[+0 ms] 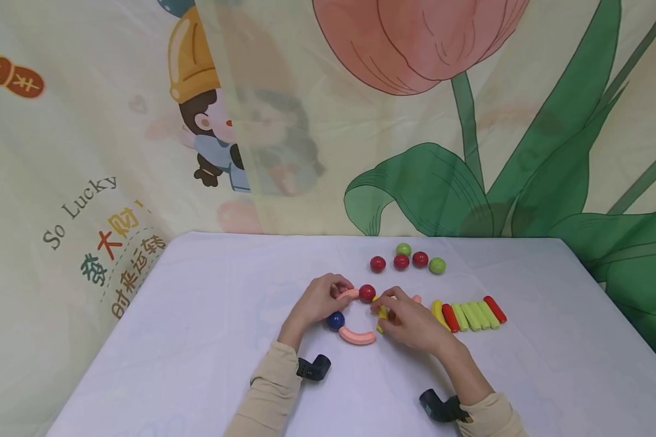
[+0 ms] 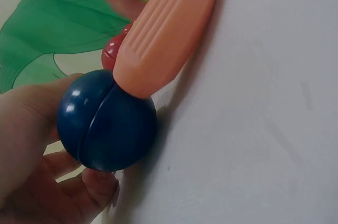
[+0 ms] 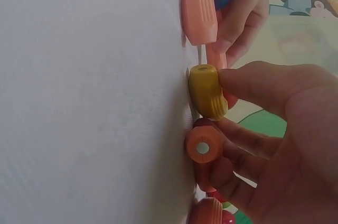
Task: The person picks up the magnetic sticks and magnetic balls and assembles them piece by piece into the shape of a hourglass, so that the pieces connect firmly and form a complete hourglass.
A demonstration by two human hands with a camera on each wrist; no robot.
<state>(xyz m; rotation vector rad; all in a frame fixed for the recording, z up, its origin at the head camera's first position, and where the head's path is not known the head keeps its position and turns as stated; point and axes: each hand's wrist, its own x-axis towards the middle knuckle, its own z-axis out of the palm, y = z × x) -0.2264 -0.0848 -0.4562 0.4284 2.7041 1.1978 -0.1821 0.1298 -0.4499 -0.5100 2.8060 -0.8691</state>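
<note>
My left hand (image 1: 319,298) pinches a pink curved rod (image 1: 349,294) whose right end meets a red ball (image 1: 367,293). Below that hand, a blue ball (image 1: 336,320) touches the end of another pink curved rod (image 1: 358,337), both seen large in the left wrist view. Between the thumb and index finger of my right hand (image 1: 412,321) is a yellow curved rod (image 3: 206,91). Its upper end is at the red ball; its lower end stands apart from the lower pink rod. Together these pieces outline a rough ring on the white-covered table (image 1: 197,364).
Behind the hands lie several red balls (image 1: 401,262) and green balls (image 1: 437,266). Right of my right hand is a row of green rods (image 1: 470,316), red rods (image 1: 495,309) and a yellow curved rod (image 1: 439,314). Another pink piece (image 1: 417,298) shows partly behind that hand.
</note>
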